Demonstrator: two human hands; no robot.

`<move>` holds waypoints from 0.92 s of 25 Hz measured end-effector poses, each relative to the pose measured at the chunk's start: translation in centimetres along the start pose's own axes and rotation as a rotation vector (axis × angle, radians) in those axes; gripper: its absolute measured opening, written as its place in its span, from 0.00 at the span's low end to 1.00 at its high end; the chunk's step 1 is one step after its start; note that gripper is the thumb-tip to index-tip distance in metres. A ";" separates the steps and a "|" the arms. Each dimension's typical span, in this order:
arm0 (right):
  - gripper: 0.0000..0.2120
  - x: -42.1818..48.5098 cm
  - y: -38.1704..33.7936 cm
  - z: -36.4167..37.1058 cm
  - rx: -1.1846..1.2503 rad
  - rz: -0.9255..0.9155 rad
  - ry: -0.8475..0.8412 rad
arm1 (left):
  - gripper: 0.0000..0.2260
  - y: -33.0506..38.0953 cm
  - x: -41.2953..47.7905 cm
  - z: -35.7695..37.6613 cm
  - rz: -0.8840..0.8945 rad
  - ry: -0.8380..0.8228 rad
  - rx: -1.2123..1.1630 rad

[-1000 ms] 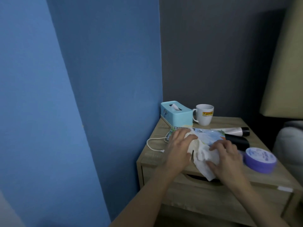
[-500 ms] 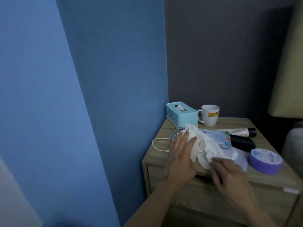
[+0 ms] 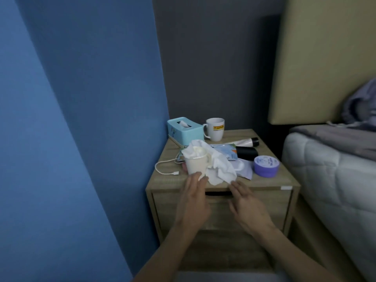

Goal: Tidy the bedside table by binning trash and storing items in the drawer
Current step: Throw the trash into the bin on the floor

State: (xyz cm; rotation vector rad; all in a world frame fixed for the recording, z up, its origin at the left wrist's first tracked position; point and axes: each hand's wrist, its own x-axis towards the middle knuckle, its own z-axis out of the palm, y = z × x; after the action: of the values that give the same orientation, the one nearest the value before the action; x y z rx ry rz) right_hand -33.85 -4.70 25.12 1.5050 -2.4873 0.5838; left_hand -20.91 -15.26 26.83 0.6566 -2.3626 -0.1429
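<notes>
On the tabletop (image 3: pixel 262 181) almost everything is still out, so the tidying looks barely begun. A paper cup (image 3: pixel 196 164) stuffed with crumpled tissue (image 3: pixel 218 166) stands near the front edge, with more tissue spilling to its right. The left hand (image 3: pixel 193 202) touches the cup's base with loosely spread fingers; whether it grips the cup I cannot tell. The right hand (image 3: pixel 247 206) hovers open and holds nothing, its fingers just short of the tissue. Behind lie a blue packet (image 3: pixel 227 151), a white cable (image 3: pixel 165 166), a purple tub (image 3: pixel 266 166), a dark bottle (image 3: pixel 247 153), a tube (image 3: pixel 245 142), a mug (image 3: pixel 215 129) and a tissue box (image 3: pixel 184 130). The drawer (image 3: pixel 272 206) is shut, and no bin shows.
</notes>
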 end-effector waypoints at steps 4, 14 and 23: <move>0.29 1.1 -0.4 -1.8 -0.034 0.037 -0.234 | 0.32 0.7 0.1 0.1 -0.170 -0.419 0.038; 0.24 9.5 -5.1 -27.2 0.213 0.178 -0.302 | 0.21 8.2 12.0 -20.6 -0.343 -0.720 -0.271; 0.14 15.4 -6.0 -41.8 0.393 0.197 -0.210 | 0.16 14.2 23.4 -32.7 -0.561 -0.522 -0.417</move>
State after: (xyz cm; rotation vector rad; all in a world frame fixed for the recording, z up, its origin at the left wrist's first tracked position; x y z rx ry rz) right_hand -37.98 -2.24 69.82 1.5212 -2.8297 1.0510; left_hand -21.17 -12.14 69.39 1.1527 -2.4275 -1.1386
